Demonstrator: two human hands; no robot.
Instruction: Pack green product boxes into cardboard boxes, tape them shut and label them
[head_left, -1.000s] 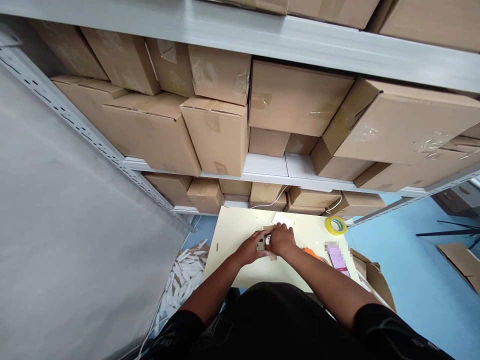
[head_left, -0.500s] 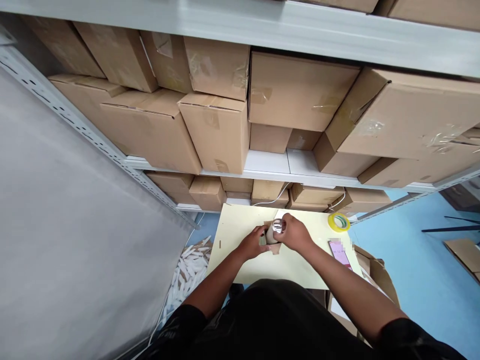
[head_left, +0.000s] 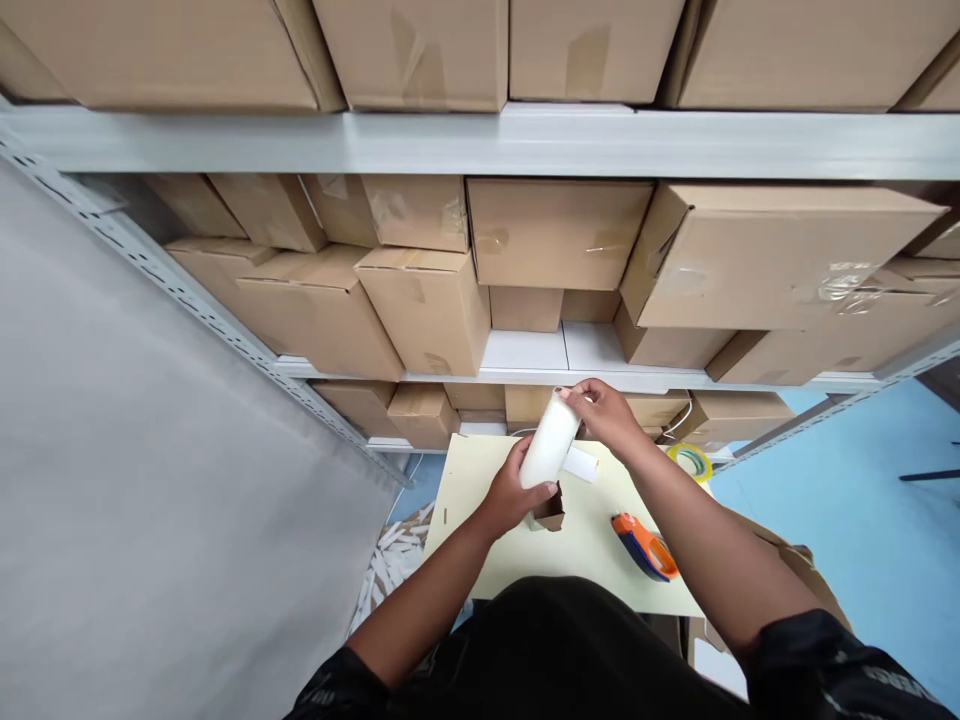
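Observation:
A white cylinder [head_left: 550, 440], bottle-sized, tilts with its upper end to the right above a pale table [head_left: 480, 550]. My left hand [head_left: 517, 490] wraps round its lower part. At the upper end, my right hand [head_left: 600, 410] pinches the rim with thumb and fingers. Below the cylinder and just by my left fingers stands a small open cardboard box [head_left: 551, 512], partly hidden. A white slip or small carton [head_left: 583, 465] lies right behind it. What the cylinder is exactly cannot be made out.
An orange and blue hand tool [head_left: 645, 548] and a yellow tape roll [head_left: 690, 462] lie on the table's right side. Shelves [head_left: 450, 140] with many cardboard boxes [head_left: 562, 232] rise in front. White scraps [head_left: 390, 560] heap on the floor at left, beside a grey wall [head_left: 150, 500].
Earlier both hands were at the small box around an item with a shiny silver top; now they hold a white cylinder above it. The orange tool shows now; the phone is out of sight.

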